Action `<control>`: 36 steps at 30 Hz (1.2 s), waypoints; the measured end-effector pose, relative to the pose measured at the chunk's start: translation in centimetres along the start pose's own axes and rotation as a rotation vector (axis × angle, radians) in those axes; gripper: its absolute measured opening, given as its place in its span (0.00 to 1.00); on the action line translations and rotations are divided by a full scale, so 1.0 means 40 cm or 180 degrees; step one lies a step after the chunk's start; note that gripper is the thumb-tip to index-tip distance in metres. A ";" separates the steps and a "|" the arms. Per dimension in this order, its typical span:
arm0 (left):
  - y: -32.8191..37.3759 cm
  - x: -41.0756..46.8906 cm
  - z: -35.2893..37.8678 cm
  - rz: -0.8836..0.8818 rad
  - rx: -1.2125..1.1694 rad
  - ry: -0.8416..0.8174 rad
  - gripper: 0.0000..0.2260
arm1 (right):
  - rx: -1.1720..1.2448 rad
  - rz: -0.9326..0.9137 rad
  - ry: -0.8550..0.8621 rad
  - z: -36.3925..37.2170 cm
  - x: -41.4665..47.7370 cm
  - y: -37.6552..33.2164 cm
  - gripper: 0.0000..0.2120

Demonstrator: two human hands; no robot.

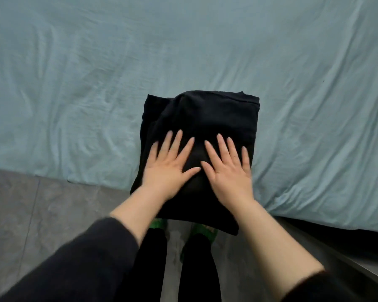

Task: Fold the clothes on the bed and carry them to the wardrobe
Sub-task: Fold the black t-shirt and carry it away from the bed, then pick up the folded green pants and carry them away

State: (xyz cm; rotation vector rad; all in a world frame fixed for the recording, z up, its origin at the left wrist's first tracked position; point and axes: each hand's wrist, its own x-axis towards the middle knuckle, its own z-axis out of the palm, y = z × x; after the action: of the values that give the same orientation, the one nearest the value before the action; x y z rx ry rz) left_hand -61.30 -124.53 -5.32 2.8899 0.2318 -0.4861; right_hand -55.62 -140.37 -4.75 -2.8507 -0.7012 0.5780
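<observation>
A folded black garment (pixel 205 114) lies at the near edge of the bed (pixel 96 83), which is covered with a wrinkled light blue-green sheet. Its near end hangs a little over the bed's edge. My left hand (pixel 168 164) rests flat on the garment's left half, fingers spread. My right hand (pixel 227 168) lies flat beside it on the right half, fingers spread too. Neither hand grips the cloth. Both forearms are bare, with dark sleeves pushed up.
Grey tiled floor (pixel 31 203) runs along the bed's near edge at lower left. My legs in black trousers and green slippers (pixel 203 232) stand below the garment. A dark bed frame edge (pixel 336 243) shows at lower right.
</observation>
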 end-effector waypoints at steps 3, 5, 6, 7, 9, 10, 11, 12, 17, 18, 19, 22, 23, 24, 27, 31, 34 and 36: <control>-0.054 0.017 0.053 -0.0130 -0.0031 -0.0905 0.37 | -0.0127 0.0564 -0.0820 0.047 -0.001 0.084 0.32; -0.056 -0.008 0.049 0.0007 0.0022 -0.1031 0.43 | -0.0089 0.0591 -0.0806 0.056 -0.028 0.073 0.35; -0.058 -0.027 0.048 0.0082 0.0142 -0.1108 0.48 | -0.0180 0.0554 -0.0826 0.056 -0.049 0.062 0.37; -0.062 -0.055 0.038 0.0134 0.0313 -0.1228 0.52 | -0.0380 0.0483 -0.0914 0.046 -0.080 0.055 0.40; -0.071 -0.123 0.010 0.0134 0.0631 -0.1599 0.58 | -0.0808 0.0316 -0.1343 0.018 -0.145 0.062 0.48; -0.078 -0.157 -0.010 0.0078 0.0659 -0.1705 0.58 | -0.0972 0.0270 -0.1560 -0.008 -0.169 0.066 0.51; -0.082 -0.188 -0.031 0.0007 0.0589 -0.1775 0.56 | -0.0978 0.0306 -0.1757 -0.035 -0.183 0.069 0.50; -0.081 -0.214 -0.064 -0.0063 0.0456 -0.1796 0.52 | -0.0817 0.0402 -0.1903 -0.071 -0.190 0.060 0.47; -0.067 -0.314 -0.247 -0.0457 -0.0600 -0.0939 0.38 | 0.0212 0.0454 -0.1559 -0.264 -0.210 -0.049 0.22; -0.065 -0.337 -0.291 -0.0567 -0.0909 -0.0762 0.36 | 0.0242 0.0409 -0.1450 -0.304 -0.212 -0.078 0.20; -0.065 -0.357 -0.326 -0.0697 -0.1210 -0.0636 0.35 | 0.0300 0.0398 -0.1379 -0.339 -0.213 -0.107 0.17; -0.088 -0.433 -0.430 -0.1049 -0.1999 -0.0388 0.33 | 0.0851 0.0475 -0.1166 -0.445 -0.229 -0.212 0.10; -0.101 -0.460 -0.455 -0.1121 -0.2193 -0.0352 0.33 | 0.1073 0.0480 -0.1122 -0.468 -0.237 -0.244 0.07; -0.114 -0.487 -0.472 -0.1164 -0.2332 -0.0343 0.33 | 0.1268 0.0467 -0.1107 -0.484 -0.247 -0.270 0.05; -0.164 -0.603 -0.505 -0.1376 -0.2625 -0.0324 0.29 | 0.1495 0.0227 -0.1285 -0.506 -0.287 -0.347 0.04; -0.199 -0.759 -0.487 -0.2168 -0.3204 -0.0124 0.14 | 0.1428 0.0041 -0.1638 -0.492 -0.333 -0.402 0.05; -0.185 -0.876 -0.455 -0.2979 -0.3734 0.0336 0.10 | 0.1271 -0.0130 -0.1832 -0.464 -0.352 -0.430 0.07; -0.152 -0.957 -0.438 -0.3612 -0.4250 0.0845 0.10 | 0.1179 -0.0298 -0.1970 -0.444 -0.363 -0.458 0.08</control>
State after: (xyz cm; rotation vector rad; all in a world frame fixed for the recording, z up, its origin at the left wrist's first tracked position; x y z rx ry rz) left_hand -92.82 -119.35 22.79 1.2814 1.5245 0.0124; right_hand -67.94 -132.04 20.56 -2.2761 -0.7055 1.4311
